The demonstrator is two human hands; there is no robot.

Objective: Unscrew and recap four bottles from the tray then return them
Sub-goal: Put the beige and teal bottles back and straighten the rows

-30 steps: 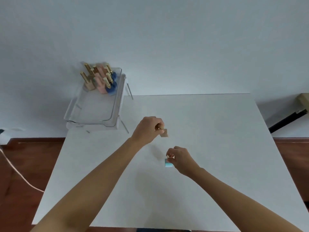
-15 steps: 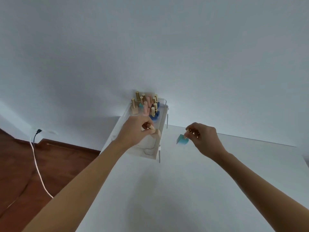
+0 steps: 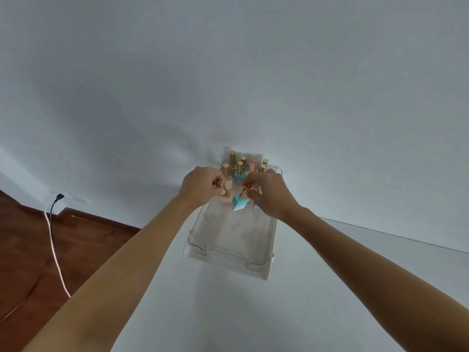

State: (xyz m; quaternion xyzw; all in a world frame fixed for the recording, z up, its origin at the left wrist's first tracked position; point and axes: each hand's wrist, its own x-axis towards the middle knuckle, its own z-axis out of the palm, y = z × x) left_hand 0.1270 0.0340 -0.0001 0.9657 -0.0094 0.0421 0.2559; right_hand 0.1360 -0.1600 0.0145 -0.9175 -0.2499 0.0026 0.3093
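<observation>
Tray (image 3: 269, 250) on white table (image 3: 228, 313) (wood floor (image 3: 22, 250) beside).

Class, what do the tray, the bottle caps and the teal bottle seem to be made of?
Tray: clear glossy plastic, probably; the table shows through it.
Caps: shiny gold, metal or metallised plastic; bright highlights.
Teal bottle: opaque, smooth, flat-sided; painted glass or plastic, unclear.
</observation>
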